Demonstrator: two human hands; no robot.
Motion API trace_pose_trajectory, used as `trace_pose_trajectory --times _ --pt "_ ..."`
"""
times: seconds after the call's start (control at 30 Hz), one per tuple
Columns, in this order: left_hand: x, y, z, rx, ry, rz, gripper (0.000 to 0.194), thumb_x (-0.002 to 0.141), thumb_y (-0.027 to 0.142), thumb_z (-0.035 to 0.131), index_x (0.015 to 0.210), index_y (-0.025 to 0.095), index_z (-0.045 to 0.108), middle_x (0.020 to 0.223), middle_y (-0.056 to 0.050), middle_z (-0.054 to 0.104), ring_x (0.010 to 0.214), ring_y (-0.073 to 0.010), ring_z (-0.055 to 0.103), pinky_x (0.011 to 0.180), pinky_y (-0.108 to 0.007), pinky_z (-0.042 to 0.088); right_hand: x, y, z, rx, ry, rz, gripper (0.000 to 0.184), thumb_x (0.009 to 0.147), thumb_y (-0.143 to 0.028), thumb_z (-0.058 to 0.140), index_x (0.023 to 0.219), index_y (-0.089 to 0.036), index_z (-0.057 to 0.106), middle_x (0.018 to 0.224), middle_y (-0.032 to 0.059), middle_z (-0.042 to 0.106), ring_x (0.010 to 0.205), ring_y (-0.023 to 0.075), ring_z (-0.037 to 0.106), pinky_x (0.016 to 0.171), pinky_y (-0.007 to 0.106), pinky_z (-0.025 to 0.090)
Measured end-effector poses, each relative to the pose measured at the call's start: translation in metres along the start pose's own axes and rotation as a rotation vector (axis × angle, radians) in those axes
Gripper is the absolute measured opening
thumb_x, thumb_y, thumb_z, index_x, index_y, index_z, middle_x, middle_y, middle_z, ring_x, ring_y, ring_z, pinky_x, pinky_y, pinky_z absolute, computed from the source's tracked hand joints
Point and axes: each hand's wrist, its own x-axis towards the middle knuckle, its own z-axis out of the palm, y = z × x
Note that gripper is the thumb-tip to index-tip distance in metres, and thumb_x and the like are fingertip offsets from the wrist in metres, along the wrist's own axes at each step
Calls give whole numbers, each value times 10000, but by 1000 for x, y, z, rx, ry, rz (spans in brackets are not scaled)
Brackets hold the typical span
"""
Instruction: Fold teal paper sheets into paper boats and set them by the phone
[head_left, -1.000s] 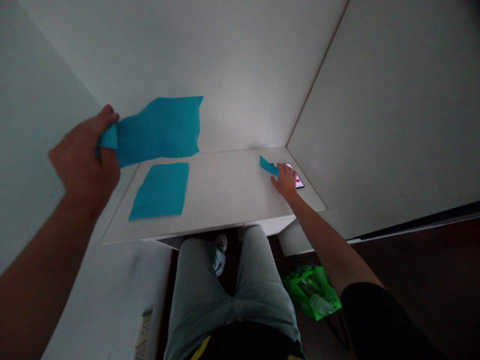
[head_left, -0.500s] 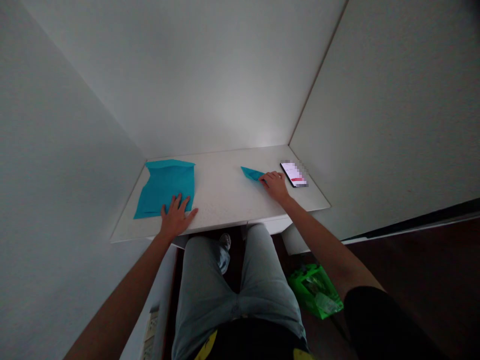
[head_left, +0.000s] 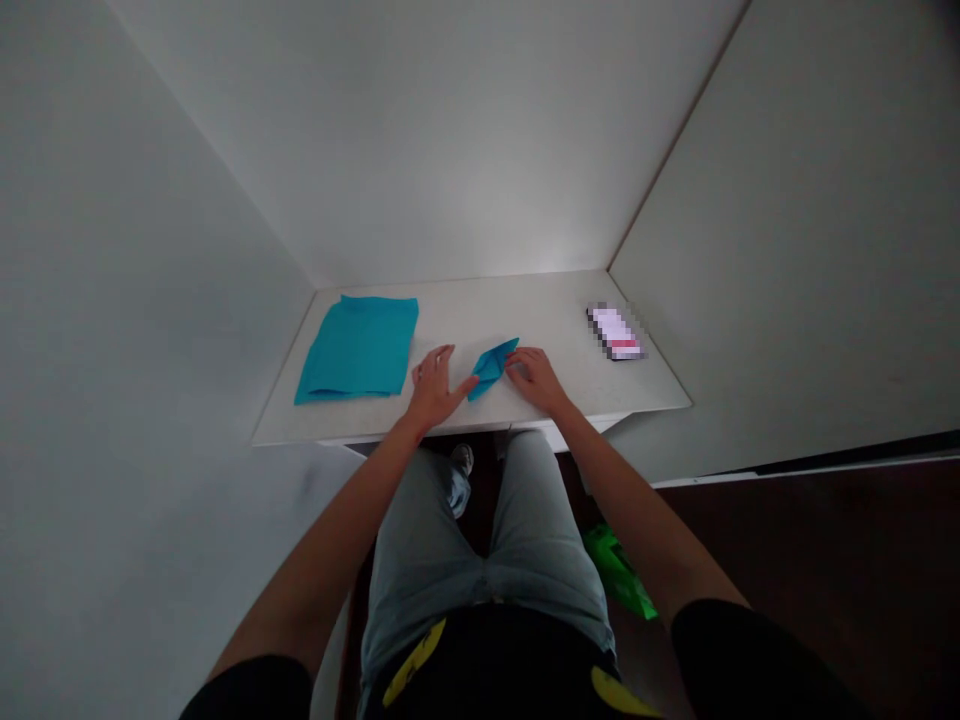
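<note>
The folded blue sheet (head_left: 491,367) lies on the surface (head_left: 480,310) between both open, unclenched hands: the right hand's (head_left: 534,380) fingertips touch it, and the left hand's (head_left: 433,388) thumb sits just beside it. Uneven pressure could make it slide or spring open.

The left hand (head_left: 433,390) and right hand (head_left: 536,381) flank a folded blue paper (head_left: 491,367) on the white desk (head_left: 487,320). A larger blue sheet (head_left: 358,348) lies to the left, a phone (head_left: 615,333) to the right.
</note>
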Motion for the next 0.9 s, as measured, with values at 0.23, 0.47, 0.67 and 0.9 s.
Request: trace_pose_trajectory --times 0.23,0.47,0.67,0.9 --pt "12 32 32 -3 -77 95 555 1055 385 648 1605 341 592 1600 -104 602 1510 -318 510 1271 -516 368 -3 -1 -1 -26 -26 143 244 1041 -409 595 1141 -231 730 1110 109 787 1079 309 689 1030 482 503" --pt "4 24 30 0 -102 211 447 1039 266 656 1468 375 721 1561 -51 643 1474 -282 540 1233 -482 397 -4 -9 3 -274 72 296 441 1013 -479 650 1343 -192 699 1332 184 678 1232 391 564 1080 557 439" --pt "5 28 27 -21 -82 200 405 1053 411 693 1451 344 732 1478 -71 687 1415 -290 574 1210 -472 408 -5 -20 1 -339 -129 186 429 972 -521 738 1314 -264 744 1350 143 679 1263 393 551 1118 564 401" --pt "8 26 26 -40 -50 140 381 1069 315 628 1429 248 732 1365 -109 744 1303 -293 644 1159 -453 474 -7 0 -2 -94 73 187 679 885 -425 693 1517 -217 556 1453 171 643 1266 373 608 1118 576 452"
